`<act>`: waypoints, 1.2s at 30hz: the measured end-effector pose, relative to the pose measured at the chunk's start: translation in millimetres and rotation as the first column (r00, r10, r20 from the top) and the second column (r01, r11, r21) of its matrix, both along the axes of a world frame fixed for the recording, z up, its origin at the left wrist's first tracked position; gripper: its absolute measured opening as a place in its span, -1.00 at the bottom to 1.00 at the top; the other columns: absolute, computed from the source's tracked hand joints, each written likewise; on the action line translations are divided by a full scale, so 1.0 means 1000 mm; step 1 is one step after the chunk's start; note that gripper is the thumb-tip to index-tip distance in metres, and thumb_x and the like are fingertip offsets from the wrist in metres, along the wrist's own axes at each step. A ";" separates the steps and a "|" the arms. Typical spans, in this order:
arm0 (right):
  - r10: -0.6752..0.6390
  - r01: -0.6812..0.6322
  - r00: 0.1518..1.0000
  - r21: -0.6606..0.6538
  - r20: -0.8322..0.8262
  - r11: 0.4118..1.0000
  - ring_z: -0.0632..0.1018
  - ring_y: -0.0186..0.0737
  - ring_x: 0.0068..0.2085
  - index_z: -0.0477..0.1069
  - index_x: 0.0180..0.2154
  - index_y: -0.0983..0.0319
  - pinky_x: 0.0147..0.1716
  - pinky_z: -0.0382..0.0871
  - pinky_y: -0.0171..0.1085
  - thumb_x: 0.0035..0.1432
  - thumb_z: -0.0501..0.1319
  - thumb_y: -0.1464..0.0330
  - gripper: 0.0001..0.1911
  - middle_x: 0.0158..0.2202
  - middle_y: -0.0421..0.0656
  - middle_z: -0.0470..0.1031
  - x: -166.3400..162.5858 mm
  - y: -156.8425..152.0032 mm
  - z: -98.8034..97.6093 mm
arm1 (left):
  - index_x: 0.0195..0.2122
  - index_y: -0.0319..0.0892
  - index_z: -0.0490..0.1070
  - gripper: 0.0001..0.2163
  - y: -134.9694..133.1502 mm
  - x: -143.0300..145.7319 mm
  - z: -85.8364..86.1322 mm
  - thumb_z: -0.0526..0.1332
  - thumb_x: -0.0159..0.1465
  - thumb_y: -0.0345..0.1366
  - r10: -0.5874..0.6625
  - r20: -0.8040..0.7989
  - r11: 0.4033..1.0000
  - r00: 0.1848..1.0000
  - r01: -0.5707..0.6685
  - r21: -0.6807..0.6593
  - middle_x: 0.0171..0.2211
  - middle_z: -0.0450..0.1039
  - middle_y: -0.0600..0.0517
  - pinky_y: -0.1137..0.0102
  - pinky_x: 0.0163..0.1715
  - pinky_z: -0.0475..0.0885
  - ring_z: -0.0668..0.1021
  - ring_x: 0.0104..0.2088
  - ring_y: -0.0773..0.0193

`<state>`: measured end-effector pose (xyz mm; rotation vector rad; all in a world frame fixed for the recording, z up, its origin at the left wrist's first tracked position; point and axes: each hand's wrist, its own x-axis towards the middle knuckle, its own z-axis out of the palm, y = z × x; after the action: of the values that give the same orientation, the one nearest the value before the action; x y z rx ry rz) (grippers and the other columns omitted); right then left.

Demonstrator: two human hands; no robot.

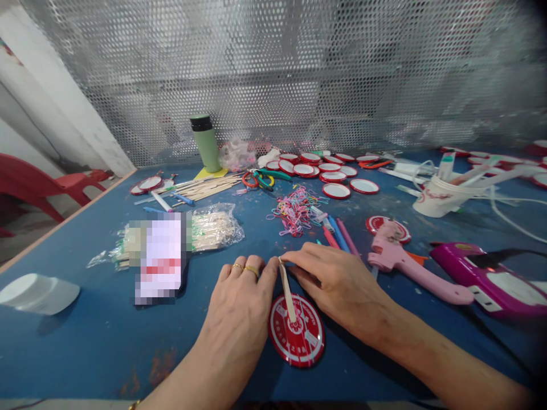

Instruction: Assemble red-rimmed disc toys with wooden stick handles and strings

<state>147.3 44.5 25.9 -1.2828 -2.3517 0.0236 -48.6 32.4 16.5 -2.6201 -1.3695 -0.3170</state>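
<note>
A flat wooden stick (288, 291) lies with its near end on the middle of a round red disc (308, 348) with white print. Both of my hands meet at the stick's far end. My left hand (245, 296), with rings on its fingers, has its fingers drawn together and the thumb side against the stick tip. From the right, my right hand (337, 279) reaches the same tip with its index finger, the other fingers curled below. The exact grip at the tip is partly hidden by the fingers. The disc rests on the blue table (205, 376).
A pink glue gun (410, 267) lies to the right over another red disc, near a purple device (499, 282). Colourful small pins (298, 209) are heaped ahead. Behind are white-faced discs (336, 191), pliers (265, 180) and a green bottle (205, 145). Bagged sticks (216, 228) lie left.
</note>
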 end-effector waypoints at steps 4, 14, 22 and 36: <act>-0.003 0.003 1.000 -0.012 0.007 1.000 0.53 -0.27 -0.31 0.53 -0.12 0.18 -0.30 0.34 -0.31 0.35 0.18 0.42 -0.84 -0.36 -0.18 0.50 0.000 -0.001 0.001 | 0.22 -0.18 0.33 -0.58 -0.001 0.000 0.000 0.01 0.36 -0.50 0.001 0.007 1.000 1.000 -0.001 -0.003 -0.05 0.46 -0.17 0.16 -0.20 0.46 0.51 -0.13 0.05; -0.018 0.023 0.999 0.114 -0.038 0.993 0.59 -0.21 -0.26 0.50 -0.11 0.22 -0.26 0.42 -0.27 0.38 0.12 0.40 -0.82 -0.27 -0.12 0.57 0.001 -0.002 0.001 | 0.26 -0.23 0.23 -0.61 -0.006 -0.003 0.001 -0.02 0.42 -0.43 0.015 0.239 0.996 0.971 -0.036 0.081 0.00 0.46 -0.20 0.20 -0.18 0.50 0.54 -0.15 0.12; -0.092 0.111 0.992 0.258 -0.087 0.960 0.61 -0.22 -0.28 0.52 -0.16 0.21 -0.25 0.44 -0.26 0.39 0.07 0.38 -0.76 -0.24 -0.11 0.63 0.007 -0.006 0.002 | 0.31 -0.18 0.20 -0.20 -0.056 0.004 -0.005 0.23 0.18 0.23 -0.003 0.184 0.996 0.983 -0.013 0.086 -0.05 0.46 -0.25 0.12 -0.16 0.48 0.54 -0.10 -0.07; -0.125 0.182 0.956 0.203 -0.265 0.962 0.63 -0.23 -0.26 0.50 -0.11 0.22 -0.25 0.47 -0.28 0.33 0.14 0.42 -0.82 -0.20 -0.13 0.65 0.013 -0.018 0.011 | 0.34 -0.29 0.08 -0.29 -0.055 0.019 -0.013 0.27 0.20 -0.23 0.042 0.343 0.998 0.938 -0.054 0.027 -0.02 0.45 -0.28 0.04 -0.05 0.48 0.52 -0.03 -0.08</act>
<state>160.2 26.9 37.3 -1.2671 -1.9734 -0.1211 -29.1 -22.2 3.7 -2.5824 -1.5066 -0.8169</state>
